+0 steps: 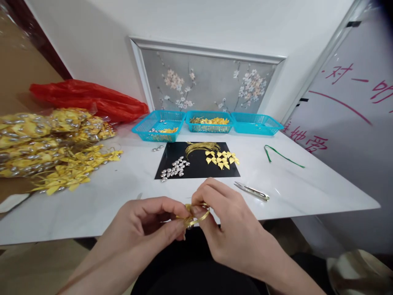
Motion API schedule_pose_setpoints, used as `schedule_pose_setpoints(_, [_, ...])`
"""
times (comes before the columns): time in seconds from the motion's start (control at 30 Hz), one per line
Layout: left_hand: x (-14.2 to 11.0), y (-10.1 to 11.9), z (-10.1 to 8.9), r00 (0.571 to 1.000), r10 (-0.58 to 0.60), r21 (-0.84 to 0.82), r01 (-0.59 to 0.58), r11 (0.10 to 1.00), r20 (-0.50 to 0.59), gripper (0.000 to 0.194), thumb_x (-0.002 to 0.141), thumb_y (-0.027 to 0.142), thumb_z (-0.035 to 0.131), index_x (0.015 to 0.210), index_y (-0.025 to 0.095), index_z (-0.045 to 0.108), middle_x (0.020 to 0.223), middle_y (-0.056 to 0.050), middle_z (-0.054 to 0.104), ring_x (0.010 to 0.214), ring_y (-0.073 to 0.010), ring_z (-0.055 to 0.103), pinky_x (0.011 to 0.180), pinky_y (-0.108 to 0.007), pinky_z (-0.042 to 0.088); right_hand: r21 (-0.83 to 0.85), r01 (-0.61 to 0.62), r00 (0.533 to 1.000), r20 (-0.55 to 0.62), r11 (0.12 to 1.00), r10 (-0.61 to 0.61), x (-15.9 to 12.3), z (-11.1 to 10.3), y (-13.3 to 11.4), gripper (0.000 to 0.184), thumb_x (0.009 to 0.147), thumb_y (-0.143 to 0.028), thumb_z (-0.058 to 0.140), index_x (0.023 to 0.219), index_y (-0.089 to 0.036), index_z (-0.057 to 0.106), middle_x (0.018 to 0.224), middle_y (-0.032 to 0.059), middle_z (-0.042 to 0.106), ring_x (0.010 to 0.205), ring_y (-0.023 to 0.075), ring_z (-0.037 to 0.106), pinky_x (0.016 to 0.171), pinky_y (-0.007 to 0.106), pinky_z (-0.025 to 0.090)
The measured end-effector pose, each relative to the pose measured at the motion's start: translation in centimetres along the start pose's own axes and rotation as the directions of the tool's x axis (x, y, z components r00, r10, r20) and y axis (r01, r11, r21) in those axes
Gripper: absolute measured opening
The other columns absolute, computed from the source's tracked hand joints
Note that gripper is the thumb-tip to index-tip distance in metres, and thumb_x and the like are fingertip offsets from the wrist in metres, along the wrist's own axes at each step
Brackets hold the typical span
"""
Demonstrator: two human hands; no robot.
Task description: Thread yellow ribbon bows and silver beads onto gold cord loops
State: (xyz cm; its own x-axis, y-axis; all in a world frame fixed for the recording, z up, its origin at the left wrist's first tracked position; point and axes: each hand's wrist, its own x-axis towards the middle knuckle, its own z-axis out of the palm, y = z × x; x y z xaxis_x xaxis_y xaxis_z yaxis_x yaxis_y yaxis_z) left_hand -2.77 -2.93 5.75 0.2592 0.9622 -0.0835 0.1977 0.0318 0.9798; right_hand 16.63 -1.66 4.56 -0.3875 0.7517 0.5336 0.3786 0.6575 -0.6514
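My left hand [147, 225] pinches a small yellow ribbon piece at the front edge of the table. Fingertips of my right hand [229, 221] meet it and close on a gold cord [205, 216] that curves in a loop below them. A bit of silver shows under the ribbon piece, mostly hidden by fingers. Beyond the hands lies a black mat [198, 170]. On it are silver beads [176, 167], a bundle of gold cords [204, 147] and several yellow ribbon leaves [221, 159]. Thread snips [253, 191] rest to the right of the mat.
Three blue baskets [256, 124] line the back, two with yellow and gold pieces inside. Finished-looking yellow ornaments [70, 168], some bagged, pile up at left before a red plastic bag [89, 98]. A green cord [284, 159] lies at right, near a whiteboard [344, 119].
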Motion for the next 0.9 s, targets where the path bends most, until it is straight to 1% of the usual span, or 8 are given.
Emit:
schedule_pose_setpoints(0.17, [0.1,-0.4,-0.8,1.000,0.007,0.047,-0.007,0.999,-0.004,0.005,0.078,0.033,0.077,0.080,0.028,0.079,0.070,0.001,0.073,0.066,-0.0144,0.064,0.061,-0.021,0.050,0.270,-0.238,0.968,0.142,0.933,0.206,-0.1,-1.3,0.8,0.002,0.091,-0.021,0.064,0.090,-0.019,0.063,0.085,-0.0015,0.062,0.071,0.0104,0.055,0.062,0.023,0.044])
schedule_pose_setpoints(0.27, [0.3,-0.6,-1.0,1.000,0.007,0.061,-0.008,0.998,0.010,0.006,0.081,0.034,0.075,0.081,0.029,0.078,0.071,0.001,0.071,0.067,-0.0138,0.063,0.062,-0.020,0.049,0.283,-0.301,0.946,0.209,0.911,0.248,-0.1,-1.9,1.0,0.012,0.089,-0.025,0.068,0.100,-0.020,0.067,0.093,-0.0005,0.064,0.074,0.0107,0.057,0.063,0.023,0.045])
schedule_pose_setpoints(0.4, [0.4,-0.5,-0.8,1.000,0.006,0.087,-0.007,0.996,0.017,0.008,0.083,0.036,0.074,0.084,0.029,0.078,0.073,0.002,0.072,0.069,-0.0139,0.064,0.064,-0.020,0.050,0.268,-0.314,0.934,0.260,0.911,0.245,0.3,-1.8,0.9,0.010,0.086,-0.025,0.071,0.094,-0.019,0.069,0.091,-0.0004,0.065,0.073,0.0111,0.058,0.063,0.025,0.045])
schedule_pose_setpoints(0.53, [0.4,-0.4,-0.7,0.999,0.018,0.109,-0.014,0.994,-0.035,0.013,0.081,0.035,0.076,0.093,0.031,0.076,0.082,0.001,0.075,0.075,-0.0158,0.067,0.067,-0.020,0.053,0.312,-0.305,0.943,0.230,0.899,0.240,0.6,-1.3,0.8,0.002,0.089,-0.020,0.066,0.088,-0.019,0.066,0.085,-0.0011,0.064,0.071,0.0111,0.056,0.061,0.024,0.044])
schedule_pose_setpoints(0.63, [0.2,-0.3,-0.8,0.997,0.063,0.129,-0.055,0.990,-0.053,0.016,0.079,0.035,0.077,0.095,0.034,0.074,0.087,0.001,0.075,0.079,-0.0173,0.069,0.069,-0.021,0.055,0.326,-0.285,0.955,0.181,0.901,0.237,0.5,-1.0,0.9,0.008,0.089,-0.014,0.061,0.083,-0.019,0.064,0.080,-0.0019,0.062,0.066,0.0100,0.053,0.058,0.023,0.042])
schedule_pose_setpoints(0.77, [-0.2,-0.4,-1.0,0.992,0.122,0.176,-0.118,0.977,-0.012,0.004,0.083,0.034,0.072,0.084,0.034,0.076,0.083,0.002,0.071,0.075,-0.0145,0.065,0.068,-0.018,0.052,0.323,-0.251,0.967,0.123,0.912,0.222,0.1,-0.6,0.8,0.010,0.087,-0.012,0.060,0.080,-0.019,0.061,0.077,-0.0022,0.058,0.063,0.0098,0.051,0.055,0.023,0.040])
schedule_pose_setpoints(0.8, [-0.2,-0.4,-1.0,0.992,0.127,0.178,-0.126,0.976,0.007,0.008,0.085,0.033,0.070,0.081,0.033,0.077,0.083,0.002,0.069,0.074,-0.0138,0.064,0.067,-0.018,0.051,0.320,-0.233,0.972,0.099,0.919,0.212,0.0,-0.5,0.8,0.011,0.087,-0.011,0.060,0.080,-0.019,0.060,0.077,-0.0023,0.058,0.063,0.0097,0.050,0.055,0.023,0.040])
schedule_pose_setpoints(0.9, [-0.4,-0.4,-0.9,0.992,0.127,0.050,-0.128,0.991,0.015,0.013,0.086,0.035,0.068,0.082,0.033,0.080,0.092,0.000,0.068,0.079,-0.0154,0.064,0.071,-0.021,0.051,0.300,-0.166,0.986,0.023,0.939,0.166,-0.5,-0.1,0.6,0.012,0.087,-0.009,0.057,0.080,-0.019,0.059,0.077,-0.0022,0.056,0.063,0.0097,0.050,0.055,0.023,0.039])
